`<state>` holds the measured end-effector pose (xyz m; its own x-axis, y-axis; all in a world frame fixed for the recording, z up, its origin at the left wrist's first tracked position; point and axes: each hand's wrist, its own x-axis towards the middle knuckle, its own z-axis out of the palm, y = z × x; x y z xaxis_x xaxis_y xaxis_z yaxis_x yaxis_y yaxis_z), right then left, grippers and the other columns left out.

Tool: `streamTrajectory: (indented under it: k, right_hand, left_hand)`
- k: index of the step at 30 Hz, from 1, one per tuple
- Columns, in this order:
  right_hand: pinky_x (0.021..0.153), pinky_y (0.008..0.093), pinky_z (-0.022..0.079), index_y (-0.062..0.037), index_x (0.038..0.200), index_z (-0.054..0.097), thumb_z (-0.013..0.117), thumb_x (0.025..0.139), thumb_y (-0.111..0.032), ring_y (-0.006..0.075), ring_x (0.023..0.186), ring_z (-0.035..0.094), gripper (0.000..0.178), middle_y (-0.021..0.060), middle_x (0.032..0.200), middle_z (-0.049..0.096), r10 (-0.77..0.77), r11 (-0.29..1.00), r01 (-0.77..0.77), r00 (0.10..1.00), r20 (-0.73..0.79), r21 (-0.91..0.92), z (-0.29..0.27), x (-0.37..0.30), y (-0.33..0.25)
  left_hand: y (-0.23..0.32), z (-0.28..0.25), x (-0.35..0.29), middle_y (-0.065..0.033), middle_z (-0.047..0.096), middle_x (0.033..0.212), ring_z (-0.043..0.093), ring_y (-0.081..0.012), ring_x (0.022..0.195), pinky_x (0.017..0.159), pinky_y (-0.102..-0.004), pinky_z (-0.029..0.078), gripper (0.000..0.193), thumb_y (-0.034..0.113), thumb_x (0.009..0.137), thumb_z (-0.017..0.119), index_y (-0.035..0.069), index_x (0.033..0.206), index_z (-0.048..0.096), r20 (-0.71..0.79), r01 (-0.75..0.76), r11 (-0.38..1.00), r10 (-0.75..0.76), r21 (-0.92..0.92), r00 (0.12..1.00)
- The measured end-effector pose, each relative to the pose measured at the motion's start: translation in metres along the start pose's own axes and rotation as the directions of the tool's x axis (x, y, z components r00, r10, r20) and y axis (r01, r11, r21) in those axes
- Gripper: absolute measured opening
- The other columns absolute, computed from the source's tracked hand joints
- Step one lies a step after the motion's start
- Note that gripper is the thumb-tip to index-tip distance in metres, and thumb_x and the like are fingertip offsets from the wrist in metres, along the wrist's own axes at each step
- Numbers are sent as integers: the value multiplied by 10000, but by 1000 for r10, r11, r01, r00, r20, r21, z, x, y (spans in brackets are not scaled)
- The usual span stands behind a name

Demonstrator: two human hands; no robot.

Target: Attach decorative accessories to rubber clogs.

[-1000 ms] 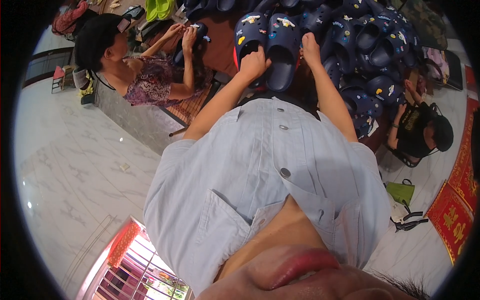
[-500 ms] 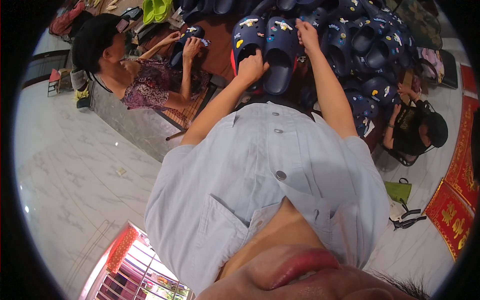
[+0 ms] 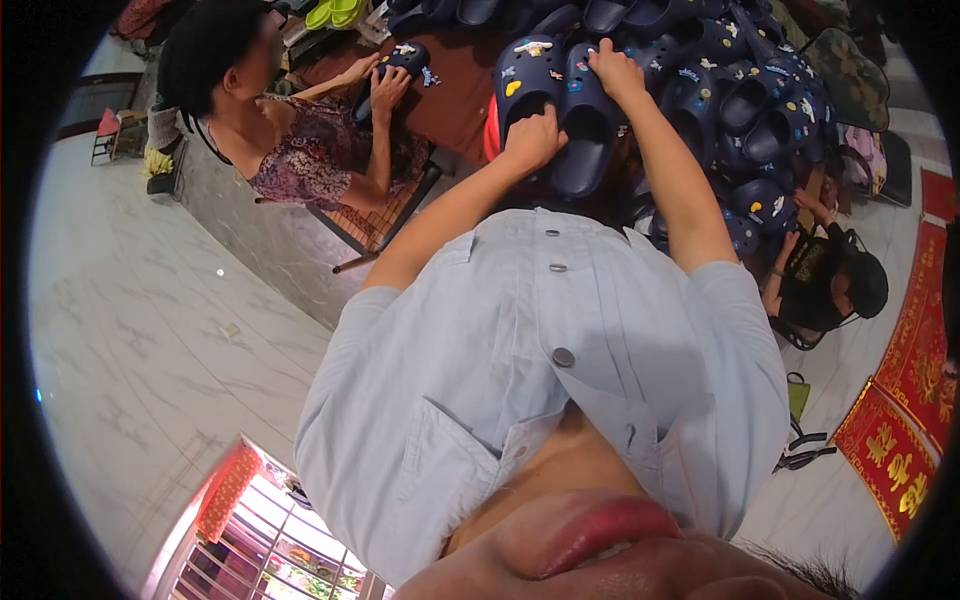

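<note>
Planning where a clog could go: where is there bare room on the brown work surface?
The brown work surface shows a bare patch between the co-worker's clog and the clog and red item at the left hand, with a row of clogs bordering its far side. Right of the right hand is crowded with piled clogs.

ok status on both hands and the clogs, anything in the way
Left hand at left navy clog opening. Right hand at right navy clog toe. Clogs side by side, openings facing wearer. Clog pile crowding the right.
</note>
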<state>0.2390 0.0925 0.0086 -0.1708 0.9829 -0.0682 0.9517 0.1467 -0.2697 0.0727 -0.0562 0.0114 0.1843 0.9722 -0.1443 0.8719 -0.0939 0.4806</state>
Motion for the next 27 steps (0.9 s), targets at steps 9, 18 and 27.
streamTrajectory:
  k: [9, 18, 27]
  right_hand:
    - [820, 516, 483, -11, 1054, 435, 438, 943, -242, 480, 886, 627, 256, 280, 899, 654, 1, 944, 2, 1000, -11, 330, 23, 33, 56]
    - [378, 196, 291, -68, 1072, 504, 447, 971, -165, 75, 456, 442, 151, 118, 739, 629, 184, -23, -110, 976, 113, 994, -8, -101, 30]
    - [537, 260, 440, -65, 1213, 515, 535, 922, -179, 133, 611, 561, 313, 121, 833, 660, 85, 372, -364, 929, 359, 854, 2, -184, -27]
  left_hand:
    - [5, 3, 6, -254, 666, 775, 678, -407, 733, 662, -474, 558, 475, 307, 796, 646, -67, 1054, 508, -55, -84, 996, 83, -20, 995]
    - [-3, -3, -1, -270, 658, 853, 661, -436, 809, 731, -497, 539, 546, 383, 848, 630, -52, 1140, 477, 24, 10, 999, -8, -49, 1000]
    - [2, -27, -30, -267, 644, 822, 638, -439, 797, 692, -484, 505, 396, 234, 838, 669, -7, 1112, 516, 0, -186, 959, 190, -214, 982]
